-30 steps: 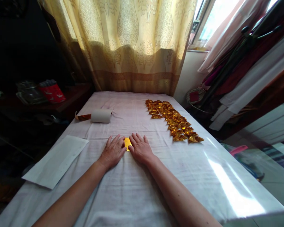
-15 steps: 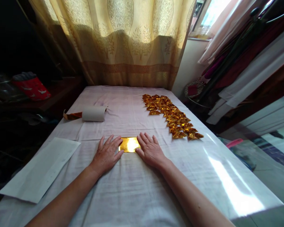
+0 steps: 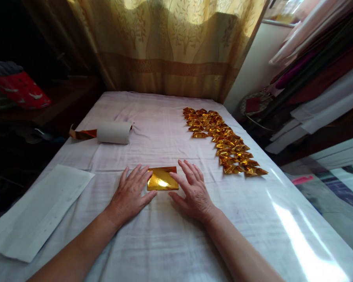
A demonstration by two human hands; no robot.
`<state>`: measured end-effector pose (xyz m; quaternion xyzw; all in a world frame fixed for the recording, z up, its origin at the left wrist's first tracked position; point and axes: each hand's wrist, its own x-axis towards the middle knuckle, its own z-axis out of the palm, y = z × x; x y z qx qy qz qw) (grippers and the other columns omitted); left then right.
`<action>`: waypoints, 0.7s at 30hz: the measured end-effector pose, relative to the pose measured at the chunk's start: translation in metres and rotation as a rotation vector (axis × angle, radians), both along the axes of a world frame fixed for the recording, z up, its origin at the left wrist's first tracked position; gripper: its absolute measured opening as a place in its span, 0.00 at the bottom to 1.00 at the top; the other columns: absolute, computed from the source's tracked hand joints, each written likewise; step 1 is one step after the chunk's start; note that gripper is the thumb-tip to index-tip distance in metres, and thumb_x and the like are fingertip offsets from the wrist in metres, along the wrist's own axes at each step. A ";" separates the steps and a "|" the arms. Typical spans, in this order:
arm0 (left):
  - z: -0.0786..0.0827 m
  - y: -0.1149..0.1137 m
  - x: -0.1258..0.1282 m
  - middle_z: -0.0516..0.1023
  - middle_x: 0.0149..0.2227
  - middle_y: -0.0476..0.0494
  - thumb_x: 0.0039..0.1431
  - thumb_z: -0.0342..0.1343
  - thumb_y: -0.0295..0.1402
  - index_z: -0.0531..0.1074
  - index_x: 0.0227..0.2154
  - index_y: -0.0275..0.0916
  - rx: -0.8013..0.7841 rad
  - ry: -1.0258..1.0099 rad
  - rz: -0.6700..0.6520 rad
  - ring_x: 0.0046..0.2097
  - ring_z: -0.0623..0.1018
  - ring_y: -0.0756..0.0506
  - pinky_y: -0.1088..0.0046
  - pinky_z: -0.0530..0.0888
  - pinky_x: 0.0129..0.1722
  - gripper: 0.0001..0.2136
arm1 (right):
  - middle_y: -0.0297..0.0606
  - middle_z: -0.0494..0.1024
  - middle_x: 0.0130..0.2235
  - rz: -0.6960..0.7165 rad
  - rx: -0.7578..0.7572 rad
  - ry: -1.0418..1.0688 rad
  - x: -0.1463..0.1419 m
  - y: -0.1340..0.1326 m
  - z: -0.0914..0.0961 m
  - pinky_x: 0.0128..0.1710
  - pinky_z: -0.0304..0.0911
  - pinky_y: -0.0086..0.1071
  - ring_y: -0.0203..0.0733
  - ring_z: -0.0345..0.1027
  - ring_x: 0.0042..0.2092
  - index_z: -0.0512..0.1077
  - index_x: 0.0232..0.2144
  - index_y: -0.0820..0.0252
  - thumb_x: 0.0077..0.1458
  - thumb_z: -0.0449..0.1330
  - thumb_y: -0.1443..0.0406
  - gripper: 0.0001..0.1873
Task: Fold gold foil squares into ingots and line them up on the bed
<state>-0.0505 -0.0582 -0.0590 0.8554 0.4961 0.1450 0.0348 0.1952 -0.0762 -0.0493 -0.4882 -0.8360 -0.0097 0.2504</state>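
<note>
A folded rectangle of shiny gold foil paper [image 3: 161, 179] lies flat on the cloth-covered table, its long side running left to right. My left hand [image 3: 129, 192] rests at its left edge, fingers spread, with the fingertips touching or just over that edge. At the right end is my right hand [image 3: 194, 192], its fingers apart and slightly raised, the index fingertip over the foil's right part. Neither hand grips the foil. Beyond my right hand, several folded gold foil ingots [image 3: 228, 137] stand in close rows.
A pale cardboard tube [image 3: 114, 132] lies at the left, with a strip of gold-brown foil [image 3: 84, 134] sticking out. Nearer on that side is a white sheet [image 3: 42, 211]. A curtain [image 3: 170, 43] hangs behind the table [image 3: 153, 107]; hanging clothes [image 3: 326, 102] are at the right.
My right hand has lifted somewhat off the foil's right edge, showing more of the foil. My left hand stays at the left edge. The camera view has tilted down and moved closer.
</note>
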 end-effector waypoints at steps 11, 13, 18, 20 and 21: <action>-0.004 0.000 -0.004 0.70 0.61 0.36 0.64 0.52 0.44 0.69 0.57 0.39 0.137 -0.022 -0.031 0.64 0.67 0.35 0.47 0.55 0.65 0.22 | 0.49 0.64 0.64 0.040 -0.025 0.012 -0.001 0.005 -0.009 0.64 0.48 0.53 0.57 0.50 0.68 0.76 0.47 0.55 0.57 0.63 0.59 0.15; -0.004 0.000 -0.005 0.71 0.61 0.36 0.64 0.52 0.46 0.67 0.58 0.39 0.124 -0.022 -0.043 0.64 0.67 0.35 0.47 0.55 0.65 0.24 | 0.48 0.67 0.63 0.040 -0.041 0.007 -0.001 0.007 -0.009 0.63 0.50 0.54 0.57 0.52 0.67 0.76 0.46 0.55 0.58 0.63 0.60 0.14; -0.003 0.000 -0.007 0.69 0.62 0.34 0.62 0.56 0.48 0.65 0.59 0.38 0.124 -0.045 -0.069 0.64 0.67 0.34 0.45 0.55 0.65 0.28 | 0.46 0.69 0.61 0.035 -0.029 -0.008 -0.001 0.008 -0.007 0.62 0.51 0.54 0.57 0.53 0.66 0.77 0.44 0.55 0.59 0.62 0.60 0.11; -0.001 0.000 -0.006 0.70 0.62 0.35 0.62 0.57 0.44 0.67 0.57 0.39 0.138 -0.071 -0.084 0.64 0.67 0.34 0.45 0.55 0.64 0.24 | 0.46 0.69 0.61 0.034 -0.005 -0.016 -0.002 0.009 -0.007 0.62 0.52 0.53 0.56 0.54 0.66 0.77 0.44 0.55 0.61 0.61 0.61 0.11; 0.000 0.001 -0.005 0.70 0.61 0.36 0.62 0.57 0.42 0.69 0.55 0.41 0.144 -0.086 -0.096 0.64 0.67 0.35 0.45 0.56 0.64 0.21 | 0.46 0.70 0.61 0.032 0.012 -0.016 -0.002 0.009 -0.007 0.62 0.52 0.52 0.56 0.54 0.66 0.77 0.44 0.55 0.61 0.60 0.61 0.10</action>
